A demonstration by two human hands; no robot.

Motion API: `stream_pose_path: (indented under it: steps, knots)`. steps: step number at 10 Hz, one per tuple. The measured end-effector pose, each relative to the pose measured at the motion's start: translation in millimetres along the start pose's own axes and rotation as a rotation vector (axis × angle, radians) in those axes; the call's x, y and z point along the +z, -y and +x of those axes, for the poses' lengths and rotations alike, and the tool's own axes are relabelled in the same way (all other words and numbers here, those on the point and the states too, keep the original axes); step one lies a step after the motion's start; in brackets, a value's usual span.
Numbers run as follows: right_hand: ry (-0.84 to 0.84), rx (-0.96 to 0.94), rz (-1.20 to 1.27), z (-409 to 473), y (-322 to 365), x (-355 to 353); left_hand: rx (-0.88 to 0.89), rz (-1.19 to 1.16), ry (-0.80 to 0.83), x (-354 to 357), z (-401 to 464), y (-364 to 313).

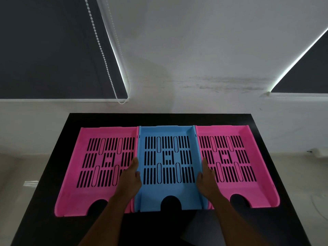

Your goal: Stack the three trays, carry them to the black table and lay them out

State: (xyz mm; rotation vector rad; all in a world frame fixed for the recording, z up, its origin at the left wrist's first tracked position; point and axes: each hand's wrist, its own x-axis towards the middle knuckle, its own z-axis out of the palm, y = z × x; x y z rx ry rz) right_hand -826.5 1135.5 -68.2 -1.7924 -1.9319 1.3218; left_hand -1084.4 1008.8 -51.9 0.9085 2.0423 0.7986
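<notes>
Three slotted plastic trays lie side by side on the black table [44,201]. A pink tray [85,194] is on the left, a blue tray [152,194] in the middle and another pink tray [248,192] on the right, their side walls touching. My left hand [130,180] grips the blue tray's left wall, thumb inside it and fingers over the left pink tray. My right hand [207,181] holds the blue tray's right wall in the same way. Both forearms cover the near corners of the pink trays.
The table's far edge stands close to a white wall [195,50]. Dark roller blinds hang at the upper left [49,47] and upper right [305,71], with a bead chain [104,55] beside the left one. Pale floor shows on either side of the table.
</notes>
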Motion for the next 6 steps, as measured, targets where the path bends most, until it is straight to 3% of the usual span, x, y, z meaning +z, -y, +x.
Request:
stream_pose_path:
  steps: [3, 5, 6]
  knots:
    - [0.013, 0.053, 0.015, 24.8, 23.4, -5.9, 0.027, 0.016, 0.009, -3.6, 41.4, -8.6]
    - [0.085, -0.012, 0.068, 9.0, 37.9, -27.2, 0.081, 0.151, 0.006, -7.9, 35.8, -13.9]
    - [-0.109, -0.011, 0.024, -7.3, 51.2, -50.9, 0.205, 0.217, -0.124, 2.8, 14.4, -22.0]
